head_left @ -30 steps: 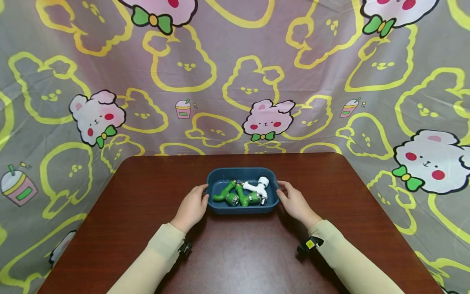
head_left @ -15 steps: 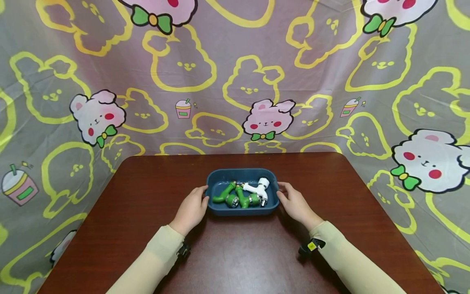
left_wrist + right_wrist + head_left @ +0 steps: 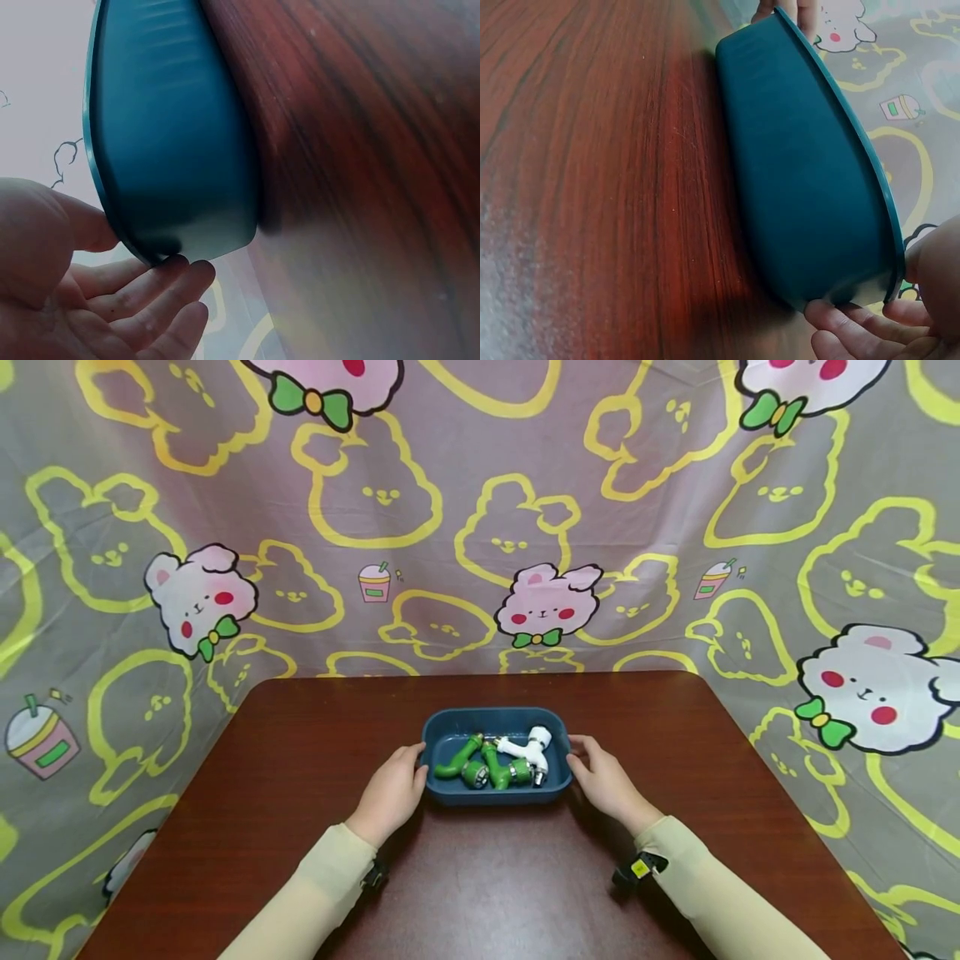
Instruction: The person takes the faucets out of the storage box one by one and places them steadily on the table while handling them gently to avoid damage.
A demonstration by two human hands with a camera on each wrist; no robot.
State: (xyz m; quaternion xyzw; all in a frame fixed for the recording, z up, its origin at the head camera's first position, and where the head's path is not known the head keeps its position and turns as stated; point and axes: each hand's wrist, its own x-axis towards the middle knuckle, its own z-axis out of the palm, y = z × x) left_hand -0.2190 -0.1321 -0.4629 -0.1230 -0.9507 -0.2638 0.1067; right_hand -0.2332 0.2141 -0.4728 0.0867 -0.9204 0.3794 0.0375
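Blue bin lies lengthwise across me, mid-width on the desk, nearer its far edge than my sleeves. Whether it bears fully on the wood or rides slightly clear, I can't tell; the base edge runs into dark shadow.

Both ends grasped. Left fingers bend in under the rim at one short end, thumb up at the rim itself; right fingers mirror this at the opposite end, thumb by the lip, fingertips low near the base corner. Reason, as I judge it: a pinch at each end shares the weight evenly and keeps the bin level. The protruding rim likely gives the thumbs something to catch.

Inside, three taps, all lying down: one green tap at left, a second green tap in the middle, a white tap at right. Narrow ends gather close together near the middle; can't say which actually touch. Nothing visible fixes them, so I'd expect sliding if either end dipped; the walls probably serve as their only stop.

My forearms come in from both sides, leaving the bin's near wall unobstructed and the contents in plain sight.
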